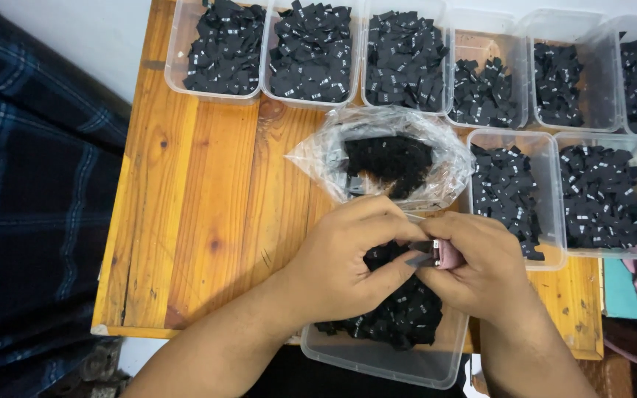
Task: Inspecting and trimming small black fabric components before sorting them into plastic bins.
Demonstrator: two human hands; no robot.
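The pale marks on the small black fabric labels [311, 51] are too tiny to make out. A pink tool [447, 256] sits mostly hidden between the left hand [344, 262] and right hand [481, 269]. The top edge cuts the clear plastic tubs [492, 26].

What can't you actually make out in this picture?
- Small pink tool: mostly hidden inside the right hand.
- Label pinched by the left hand: too small to read.
- Near tub: hands cover its middle.
- Top tubs: cut off by the frame edge.
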